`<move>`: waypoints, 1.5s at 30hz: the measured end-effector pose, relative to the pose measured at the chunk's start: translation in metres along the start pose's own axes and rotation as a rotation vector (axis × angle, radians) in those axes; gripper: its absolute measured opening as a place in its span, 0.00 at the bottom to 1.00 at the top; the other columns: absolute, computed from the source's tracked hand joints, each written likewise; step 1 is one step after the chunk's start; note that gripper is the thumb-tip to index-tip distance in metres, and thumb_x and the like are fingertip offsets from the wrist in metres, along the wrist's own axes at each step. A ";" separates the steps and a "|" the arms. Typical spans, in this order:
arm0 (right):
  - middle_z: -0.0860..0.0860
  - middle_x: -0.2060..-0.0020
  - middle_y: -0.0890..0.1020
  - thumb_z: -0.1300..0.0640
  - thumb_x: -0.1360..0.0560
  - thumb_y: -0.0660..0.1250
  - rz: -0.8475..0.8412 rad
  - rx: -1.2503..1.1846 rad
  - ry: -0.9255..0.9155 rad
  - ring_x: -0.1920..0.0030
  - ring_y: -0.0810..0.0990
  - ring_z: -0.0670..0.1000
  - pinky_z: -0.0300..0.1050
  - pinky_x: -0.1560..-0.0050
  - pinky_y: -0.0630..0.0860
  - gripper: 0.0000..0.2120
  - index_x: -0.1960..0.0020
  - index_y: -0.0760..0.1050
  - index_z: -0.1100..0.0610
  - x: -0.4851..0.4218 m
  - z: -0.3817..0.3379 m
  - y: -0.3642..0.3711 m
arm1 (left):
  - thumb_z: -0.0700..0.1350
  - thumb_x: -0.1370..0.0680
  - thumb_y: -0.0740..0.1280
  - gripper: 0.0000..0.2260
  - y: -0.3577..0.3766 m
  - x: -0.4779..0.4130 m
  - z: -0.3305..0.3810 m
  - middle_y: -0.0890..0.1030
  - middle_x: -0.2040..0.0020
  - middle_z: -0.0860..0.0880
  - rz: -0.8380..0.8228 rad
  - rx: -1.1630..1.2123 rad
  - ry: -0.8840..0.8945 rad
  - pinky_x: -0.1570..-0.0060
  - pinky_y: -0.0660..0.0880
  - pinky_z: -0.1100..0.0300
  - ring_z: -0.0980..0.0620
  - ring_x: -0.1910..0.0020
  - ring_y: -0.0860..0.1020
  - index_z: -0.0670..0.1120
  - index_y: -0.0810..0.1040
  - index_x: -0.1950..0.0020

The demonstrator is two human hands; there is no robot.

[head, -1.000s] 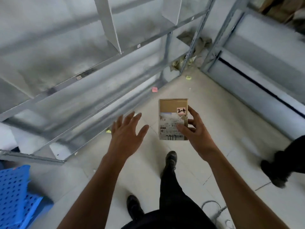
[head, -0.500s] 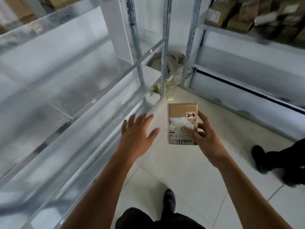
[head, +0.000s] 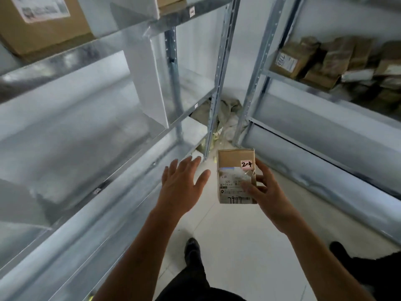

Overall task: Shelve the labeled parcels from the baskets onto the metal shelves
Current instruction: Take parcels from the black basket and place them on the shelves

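Between the galvanised metal shelves [head: 91,135], you are pinching the small brown cardboard parcel [head: 235,168] in your right hand [head: 268,192]; left hand [head: 181,185] is hovering spread, empty. Keep reading its pink "2-4" sticker [head: 247,164] to choose the bay.

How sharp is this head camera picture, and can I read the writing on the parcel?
Head view: the parcel in the right hand is fairly sharp, tag "2-4" and "7917" legible; the left shelves are motion-blurred with glare; wide-angle bends the uprights.
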State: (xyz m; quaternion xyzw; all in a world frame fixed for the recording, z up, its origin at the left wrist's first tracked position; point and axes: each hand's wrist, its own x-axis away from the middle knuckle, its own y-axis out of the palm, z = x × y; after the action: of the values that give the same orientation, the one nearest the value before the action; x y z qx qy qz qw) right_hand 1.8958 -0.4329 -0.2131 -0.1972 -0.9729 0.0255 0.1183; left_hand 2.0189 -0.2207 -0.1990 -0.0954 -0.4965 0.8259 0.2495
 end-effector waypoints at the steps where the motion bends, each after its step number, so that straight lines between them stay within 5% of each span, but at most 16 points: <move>1: 0.53 0.41 0.82 0.44 0.30 0.75 0.000 0.017 0.004 0.43 0.85 0.55 0.49 0.51 0.84 0.38 0.24 0.65 0.33 -0.018 -0.008 -0.001 | 0.66 0.18 0.50 0.29 -0.003 -0.018 0.001 0.61 0.18 0.52 -0.008 0.010 0.009 0.20 0.50 0.40 0.44 0.18 0.53 0.56 0.59 0.18; 8: 0.54 0.41 0.82 0.49 0.28 0.74 0.007 0.061 -0.005 0.43 0.84 0.56 0.48 0.52 0.85 0.38 0.21 0.64 0.40 -0.132 -0.053 -0.006 | 0.65 0.17 0.52 0.28 -0.021 -0.130 0.007 0.61 0.18 0.51 0.000 0.028 0.081 0.20 0.51 0.40 0.42 0.18 0.54 0.55 0.59 0.18; 11: 0.54 0.41 0.82 0.47 0.29 0.75 -0.020 0.047 -0.002 0.44 0.85 0.55 0.50 0.52 0.86 0.37 0.23 0.65 0.36 -0.170 -0.057 -0.007 | 0.64 0.17 0.52 0.28 -0.023 -0.163 0.005 0.59 0.17 0.52 -0.018 0.024 0.055 0.20 0.49 0.42 0.44 0.18 0.51 0.56 0.57 0.18; 24: 0.54 0.37 0.80 0.47 0.27 0.75 -0.406 0.052 0.050 0.42 0.85 0.55 0.60 0.47 0.85 0.40 0.20 0.60 0.37 -0.393 -0.059 -0.050 | 0.66 0.18 0.52 0.30 0.004 -0.304 0.020 0.64 0.19 0.52 0.087 -0.059 -0.203 0.22 0.59 0.45 0.49 0.21 0.60 0.55 0.58 0.19; 28: 0.50 0.36 0.81 0.39 0.30 0.79 -0.568 0.054 0.018 0.39 0.84 0.55 0.66 0.43 0.83 0.41 0.24 0.61 0.29 -0.466 -0.080 -0.046 | 0.65 0.18 0.57 0.32 -0.009 -0.335 0.036 0.63 0.19 0.52 0.130 0.114 -0.372 0.24 0.62 0.52 0.53 0.21 0.61 0.54 0.57 0.17; 32: 0.48 0.33 0.79 0.33 0.35 0.80 -0.730 0.129 -0.013 0.37 0.83 0.51 0.61 0.42 0.84 0.51 0.20 0.56 0.33 -0.507 -0.092 -0.019 | 0.62 0.19 0.61 0.34 -0.010 -0.353 0.041 0.63 0.19 0.51 0.232 0.325 -0.503 0.26 0.68 0.44 0.51 0.22 0.64 0.56 0.53 0.16; 37: 0.43 0.36 0.77 0.44 0.26 0.74 -0.903 0.239 -0.055 0.40 0.82 0.45 0.46 0.51 0.85 0.46 0.17 0.51 0.41 -0.535 -0.101 0.027 | 0.55 0.17 0.64 0.37 0.000 -0.366 0.011 0.70 0.23 0.50 0.422 0.501 -0.536 0.38 0.79 0.42 0.51 0.30 0.75 0.65 0.41 0.18; 39: 0.42 0.37 0.77 0.50 0.23 0.73 -0.944 0.263 -0.060 0.40 0.82 0.44 0.42 0.53 0.84 0.41 0.18 0.52 0.42 -0.542 -0.102 0.044 | 0.52 0.16 0.65 0.37 0.003 -0.370 -0.005 0.72 0.27 0.53 0.466 0.569 -0.541 0.42 0.82 0.53 0.59 0.36 0.78 0.67 0.41 0.19; 41: 0.45 0.34 0.77 0.52 0.23 0.73 -0.977 0.260 -0.057 0.37 0.81 0.46 0.45 0.47 0.84 0.40 0.19 0.54 0.44 -0.548 -0.100 0.059 | 0.50 0.17 0.66 0.37 0.005 -0.374 -0.020 0.72 0.31 0.58 0.498 0.637 -0.538 0.44 0.81 0.61 0.65 0.40 0.78 0.67 0.43 0.20; 45: 0.50 0.32 0.77 0.46 0.24 0.72 -1.040 0.295 -0.049 0.35 0.81 0.49 0.50 0.41 0.84 0.40 0.18 0.56 0.46 -0.560 -0.097 0.086 | 0.48 0.18 0.68 0.35 0.010 -0.385 -0.046 0.72 0.28 0.55 0.565 0.714 -0.549 0.42 0.81 0.56 0.62 0.38 0.78 0.67 0.49 0.21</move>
State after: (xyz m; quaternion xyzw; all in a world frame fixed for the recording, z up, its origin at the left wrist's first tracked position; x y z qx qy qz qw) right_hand 2.4523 -0.5713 -0.2505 0.3295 -0.9308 0.1044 0.1189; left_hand 2.3643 -0.3842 -0.2643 0.0850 -0.1863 0.9732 -0.1050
